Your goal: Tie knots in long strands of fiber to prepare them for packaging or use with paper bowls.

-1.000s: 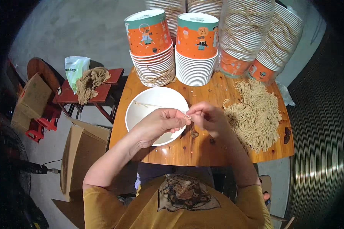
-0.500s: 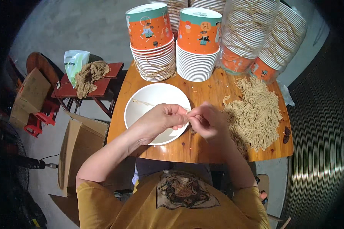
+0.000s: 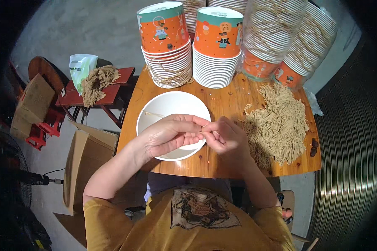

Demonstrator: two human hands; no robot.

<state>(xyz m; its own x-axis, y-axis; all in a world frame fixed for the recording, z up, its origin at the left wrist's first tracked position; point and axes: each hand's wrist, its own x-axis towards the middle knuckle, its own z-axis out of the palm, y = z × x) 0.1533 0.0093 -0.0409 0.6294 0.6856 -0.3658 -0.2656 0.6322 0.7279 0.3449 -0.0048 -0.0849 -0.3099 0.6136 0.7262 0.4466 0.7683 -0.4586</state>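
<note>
Fingers of the left hand (image 3: 169, 130) and right hand (image 3: 229, 139) meet mid-frame, pinched narrow, seemingly on the string (image 3: 155, 114) whose tail shows over the bowl (image 3: 184, 102); likely knotting, so next calls for an even pull.

Left hand (image 3: 170, 133) and right hand (image 3: 228, 137) meet, thumbs and forefingers pinched

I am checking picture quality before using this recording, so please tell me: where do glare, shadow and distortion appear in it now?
Head view: glare draws a bright streak across the ribbed metal sheet, whose ribs curve; shadow darkens the yarn pile at lower left; the corners go black; detail between left grip and right grip is too small to read.
</note>
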